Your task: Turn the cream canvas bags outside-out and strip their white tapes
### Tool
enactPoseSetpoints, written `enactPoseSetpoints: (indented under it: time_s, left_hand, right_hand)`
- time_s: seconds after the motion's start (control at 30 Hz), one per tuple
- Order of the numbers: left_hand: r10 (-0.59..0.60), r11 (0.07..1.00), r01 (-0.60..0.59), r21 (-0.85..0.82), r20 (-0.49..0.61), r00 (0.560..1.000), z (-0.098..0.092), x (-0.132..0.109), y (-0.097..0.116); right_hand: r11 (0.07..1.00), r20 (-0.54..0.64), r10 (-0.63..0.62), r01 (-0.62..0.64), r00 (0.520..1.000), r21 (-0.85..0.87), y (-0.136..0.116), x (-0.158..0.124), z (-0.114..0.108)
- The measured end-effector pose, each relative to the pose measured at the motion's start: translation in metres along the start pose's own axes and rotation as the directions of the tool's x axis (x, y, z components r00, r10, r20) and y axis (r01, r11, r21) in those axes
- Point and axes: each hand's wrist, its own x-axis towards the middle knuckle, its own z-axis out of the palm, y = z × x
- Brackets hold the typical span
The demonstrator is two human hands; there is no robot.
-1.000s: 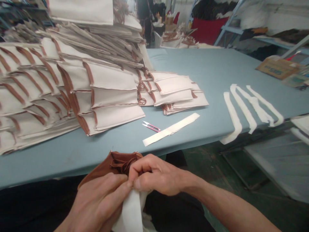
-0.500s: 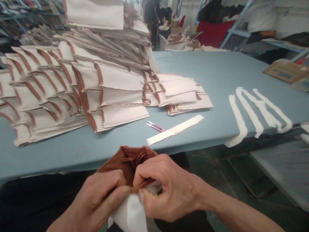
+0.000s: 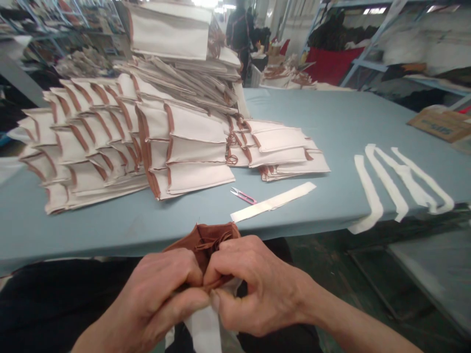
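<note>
Over my lap, a fabric bag [image 3: 184,240] with a brown inside, brown cords and a white outside lies between my hands. My left hand [image 3: 154,289] pinches its brown edge from the left. Right beside it, my right hand [image 3: 253,287] pinches the same edge between thumb and fingers. Both hands are closed, thumbs nearly touching. Below them hangs a white strip [image 3: 206,333]; whether it is joined to the bag I cannot tell. Beyond the bag, on the table, lie pink-handled thread snips [image 3: 243,196] and a cream fabric strip [image 3: 274,202].
Stacked cream bags with brown edging [image 3: 198,142] cover the left of the blue table [image 3: 331,117]. Several white strips [image 3: 386,181] drape over its right front edge. A cardboard box [image 3: 439,122] sits at the far right. A person [image 3: 241,39] stands in the background.
The view has shifted left and tilted up a little. My left hand has rolled slightly further over the bag's edge, and both hands keep their pinch.
</note>
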Motion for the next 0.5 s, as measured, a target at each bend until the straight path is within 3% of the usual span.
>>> enactPoseSetpoints:
  time_s: [0.07, 0.2, 0.37, 0.5]
  left_hand:
    - [0.045, 0.998, -0.045, 0.042, 0.0, 0.999, 0.001, 0.005, 0.004]
    - [0.007, 0.999, -0.006, 0.053, -0.011, 1.0, 0.008, 0.013, 0.011]
    - [-0.141, 0.988, 0.139, 0.061, 0.015, 0.99, 0.015, 0.012, 0.023]
    - [-0.251, 0.964, 0.261, -0.058, 0.14, 0.958, 0.008, 0.016, 0.025]
  right_hand:
    - [0.999, 0.014, 0.016, -0.016, 1.0, -0.037, -0.004, -0.001, -0.003]
    - [0.994, 0.01, 0.005, -0.004, 1.0, -0.111, -0.006, -0.006, -0.007]
    - [0.972, -0.011, -0.023, 0.019, 1.0, -0.235, -0.002, -0.007, -0.008]
    - [0.982, -0.026, -0.019, 0.014, 0.999, -0.188, 0.0, -0.008, -0.006]
